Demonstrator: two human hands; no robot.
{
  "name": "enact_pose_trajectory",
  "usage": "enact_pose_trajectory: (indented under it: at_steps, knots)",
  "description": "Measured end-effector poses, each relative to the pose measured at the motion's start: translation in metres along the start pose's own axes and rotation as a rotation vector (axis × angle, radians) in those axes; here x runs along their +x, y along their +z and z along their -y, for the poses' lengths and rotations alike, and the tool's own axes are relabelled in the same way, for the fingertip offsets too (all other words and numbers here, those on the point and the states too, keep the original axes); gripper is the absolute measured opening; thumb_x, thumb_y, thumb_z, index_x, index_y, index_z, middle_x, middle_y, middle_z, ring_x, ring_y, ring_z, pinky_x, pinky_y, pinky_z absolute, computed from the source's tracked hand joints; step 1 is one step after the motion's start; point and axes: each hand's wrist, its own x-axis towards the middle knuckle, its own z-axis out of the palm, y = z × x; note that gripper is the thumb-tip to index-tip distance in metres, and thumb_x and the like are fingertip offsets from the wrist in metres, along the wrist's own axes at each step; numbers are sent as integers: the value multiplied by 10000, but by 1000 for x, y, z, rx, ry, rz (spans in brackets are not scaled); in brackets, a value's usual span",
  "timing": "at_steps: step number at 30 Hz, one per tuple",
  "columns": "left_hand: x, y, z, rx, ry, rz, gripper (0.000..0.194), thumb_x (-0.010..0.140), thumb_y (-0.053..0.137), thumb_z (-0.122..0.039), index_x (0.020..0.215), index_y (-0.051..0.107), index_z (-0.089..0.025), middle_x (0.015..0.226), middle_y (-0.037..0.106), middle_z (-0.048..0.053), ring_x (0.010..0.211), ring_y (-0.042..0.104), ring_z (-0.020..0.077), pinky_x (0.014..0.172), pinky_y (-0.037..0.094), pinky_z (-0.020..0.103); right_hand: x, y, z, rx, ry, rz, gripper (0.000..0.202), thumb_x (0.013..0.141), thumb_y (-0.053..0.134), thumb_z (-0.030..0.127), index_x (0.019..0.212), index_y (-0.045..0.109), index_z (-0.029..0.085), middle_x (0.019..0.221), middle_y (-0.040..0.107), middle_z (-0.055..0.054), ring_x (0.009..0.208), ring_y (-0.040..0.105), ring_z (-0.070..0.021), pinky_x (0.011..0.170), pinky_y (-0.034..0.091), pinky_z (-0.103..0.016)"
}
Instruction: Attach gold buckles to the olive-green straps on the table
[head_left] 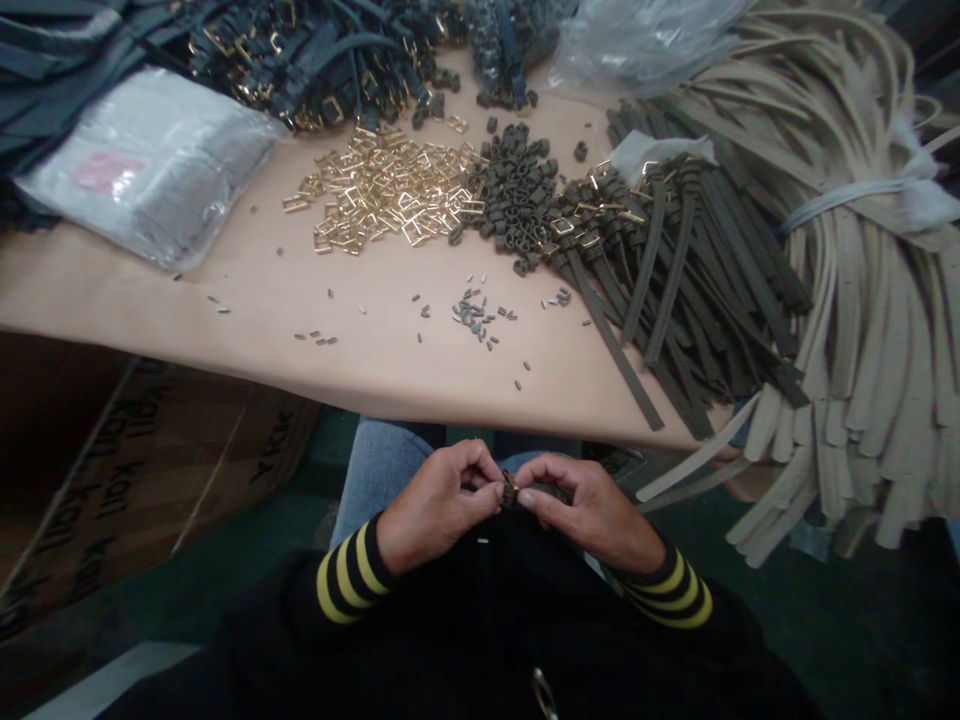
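My left hand (446,500) and my right hand (596,505) meet over my lap, just off the table's front edge. Between their pinched fingertips is a small dark strap piece with a gold buckle (509,488), gripped from both sides. Its details are too small to make out. On the table (360,370) beyond my hands lie scattered small dark pieces (474,315), a heap of gold buckles (401,195) and a pile of dark loops (517,190). Dark olive straps (675,270), some with gold buckles fitted, are stacked to the right of the loops.
Long beige straps (855,300) hang over the table's right end, tied with a white band. A plastic-wrapped packet (157,160) lies at the left, near dark blue straps (322,60). Clear plastic (645,40) sits at the back. Below left stands a cardboard box (187,470).
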Motion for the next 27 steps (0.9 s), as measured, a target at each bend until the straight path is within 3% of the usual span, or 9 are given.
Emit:
enact_pose_trajectory:
  at_steps: [9, 14, 16, 20, 27]
  knots:
    - [-2, 5, -3, 233, 93, -100, 29, 672, 484, -151, 644, 489, -154, 639, 485, -12, 606, 481, 103, 521, 404, 200, 2, -5, 3, 31, 37, 51, 131, 771, 448, 216, 781, 551, 135, 512, 466, 44, 445, 445, -75, 488, 366, -193]
    - [-3, 9, -1, 271, 132, -112, 42, 670, 481, -120, 673, 503, -156, 697, 462, -7, 643, 471, 103, 529, 408, 195, 3, 0, 2, -50, 2, -18, 50, 711, 452, 168, 732, 496, 155, 648, 532, -2, 602, 502, -116, 573, 390, -220]
    - [-3, 8, 0, 162, 92, -65, 53, 686, 491, -139, 735, 500, -157, 688, 465, -16, 628, 485, 97, 540, 419, 203, 3, 1, 3, -74, -6, -43, 26, 702, 442, 170, 716, 462, 163, 673, 531, -11, 642, 508, -130, 602, 394, -236]
    - [-1, 2, -1, -258, -56, 60, 159, 744, 465, -188, 898, 458, -152, 685, 509, -19, 618, 531, 89, 586, 470, 239, 1, -1, 7, -42, -41, -21, 36, 713, 414, 201, 709, 434, 171, 666, 521, -14, 635, 501, -133, 593, 394, -242]
    - [2, -7, 2, -598, -187, 204, 230, 663, 637, -265, 794, 531, -109, 601, 544, -24, 515, 514, 47, 521, 490, 185, -2, -4, 12, -20, -65, 28, 47, 710, 418, 200, 698, 446, 164, 640, 515, -10, 597, 472, -120, 560, 374, -230]
